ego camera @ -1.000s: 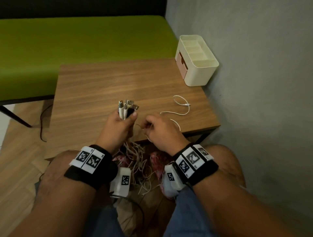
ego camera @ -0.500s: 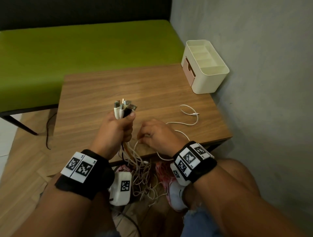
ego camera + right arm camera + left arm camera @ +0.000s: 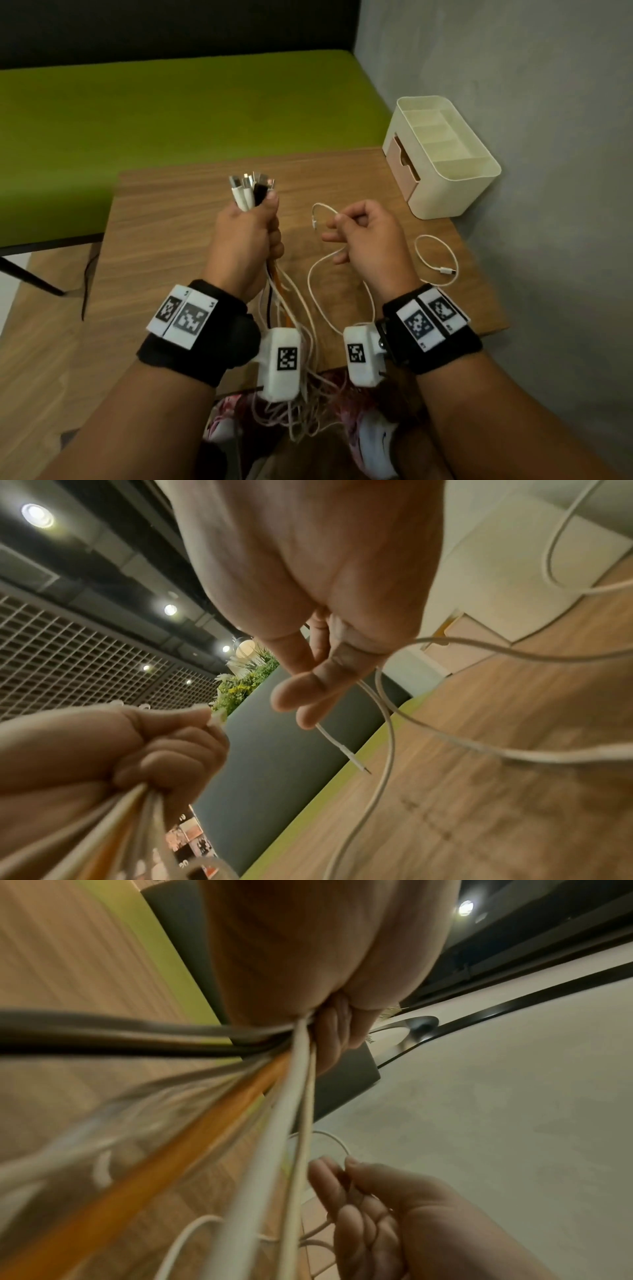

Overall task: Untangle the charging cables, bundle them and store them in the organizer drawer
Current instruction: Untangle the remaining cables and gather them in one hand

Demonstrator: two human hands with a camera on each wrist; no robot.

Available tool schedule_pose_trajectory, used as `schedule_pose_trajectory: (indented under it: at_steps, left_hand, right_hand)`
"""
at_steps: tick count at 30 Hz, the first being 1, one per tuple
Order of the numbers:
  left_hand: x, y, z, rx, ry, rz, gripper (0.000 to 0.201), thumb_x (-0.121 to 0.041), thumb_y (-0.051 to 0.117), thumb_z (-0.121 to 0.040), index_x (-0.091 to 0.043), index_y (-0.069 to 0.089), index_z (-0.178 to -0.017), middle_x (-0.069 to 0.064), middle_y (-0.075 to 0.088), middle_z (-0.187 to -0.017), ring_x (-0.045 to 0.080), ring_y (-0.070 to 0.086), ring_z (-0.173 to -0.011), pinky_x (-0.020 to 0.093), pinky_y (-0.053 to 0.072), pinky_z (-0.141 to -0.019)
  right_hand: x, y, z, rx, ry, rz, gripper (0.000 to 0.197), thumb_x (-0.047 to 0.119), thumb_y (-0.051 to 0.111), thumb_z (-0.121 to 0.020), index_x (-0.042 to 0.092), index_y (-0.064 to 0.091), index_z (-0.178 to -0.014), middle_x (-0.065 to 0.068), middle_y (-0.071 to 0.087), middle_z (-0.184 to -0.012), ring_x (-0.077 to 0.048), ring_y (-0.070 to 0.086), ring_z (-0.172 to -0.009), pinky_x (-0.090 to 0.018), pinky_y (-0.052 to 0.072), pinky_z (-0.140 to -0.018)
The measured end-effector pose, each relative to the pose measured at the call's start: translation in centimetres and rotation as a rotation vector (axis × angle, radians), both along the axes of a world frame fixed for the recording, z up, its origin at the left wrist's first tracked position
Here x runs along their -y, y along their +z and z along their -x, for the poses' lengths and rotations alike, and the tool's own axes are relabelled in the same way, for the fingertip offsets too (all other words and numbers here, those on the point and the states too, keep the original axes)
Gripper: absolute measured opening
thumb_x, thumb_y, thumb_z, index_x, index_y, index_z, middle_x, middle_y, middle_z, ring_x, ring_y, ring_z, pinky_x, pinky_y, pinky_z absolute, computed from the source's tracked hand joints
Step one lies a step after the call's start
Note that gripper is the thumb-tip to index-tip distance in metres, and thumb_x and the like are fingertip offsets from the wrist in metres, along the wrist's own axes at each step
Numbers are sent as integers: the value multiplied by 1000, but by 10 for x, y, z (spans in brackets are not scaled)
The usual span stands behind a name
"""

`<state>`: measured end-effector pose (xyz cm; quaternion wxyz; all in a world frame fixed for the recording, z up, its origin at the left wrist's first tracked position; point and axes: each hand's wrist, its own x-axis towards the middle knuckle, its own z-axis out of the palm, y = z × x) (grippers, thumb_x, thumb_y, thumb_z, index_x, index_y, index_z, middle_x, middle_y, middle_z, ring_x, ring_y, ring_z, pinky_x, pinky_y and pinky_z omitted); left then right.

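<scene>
We note left hand [image 3: 245, 236] clenched round cable bunch [image 3: 251, 192], plugs up, tails hanging past counter [image 3: 171, 212]. Right hand [image 3: 366, 236] pinches white cable [image 3: 317, 274] near plug. Cables light, limp, snag-prone; we advise gripping near plugs. Organizer [image 3: 442, 192] at far corner.

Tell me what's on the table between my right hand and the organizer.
In the head view, bare wood tabletop separates the right hand from the organizer; the loose white cable lies nearer you.
</scene>
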<state>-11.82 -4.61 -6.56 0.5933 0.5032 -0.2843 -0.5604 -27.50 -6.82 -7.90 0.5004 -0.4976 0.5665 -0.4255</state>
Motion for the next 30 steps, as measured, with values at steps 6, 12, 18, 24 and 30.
schedule_pose_trajectory:
  at_steps: [6,12,18,24,30]
  left_hand:
    - [3,-34,-13,-153,-49,-168,24,-20,50,-99,-21,44,-76,-9,26,-53,4,22,-40,17,23,-35]
    - [11,-34,-16,-232,-151,-207,21,-23,50,-98,-15,52,-79,-9,24,-51,3,20,-38,16,19,-35]
    - [11,-33,-21,-350,-202,-178,19,-25,51,-94,-8,57,-89,-8,22,-51,2,20,-37,15,16,-36]
    - [11,-33,-22,-293,-233,-147,12,-20,59,-85,-9,55,-87,-8,23,-49,2,21,-37,19,12,-40]
    - [8,-33,-20,-305,-338,-99,19,-21,65,-82,-8,52,-86,-9,24,-49,2,19,-38,18,13,-38]
  right_hand:
    - [8,-2,-7,169,40,-68,14,2,59,-94,15,60,-94,-12,71,-98,-13,70,-68,-25,51,-46]
    - [12,10,-11,244,88,-2,14,2,66,-91,16,65,-91,-5,70,-90,-14,70,-71,-27,52,-51]
    - [7,18,-7,7,340,1,13,6,72,-86,19,68,-87,3,71,-79,-12,66,-62,-21,50,-51]
    - [9,15,-9,-235,398,-144,5,21,74,-86,25,72,-88,4,74,-82,-14,70,-58,-21,45,-47]
    - [15,23,-4,-139,192,-157,10,30,68,-90,23,74,-88,7,74,-85,-11,65,-49,-23,43,-43]
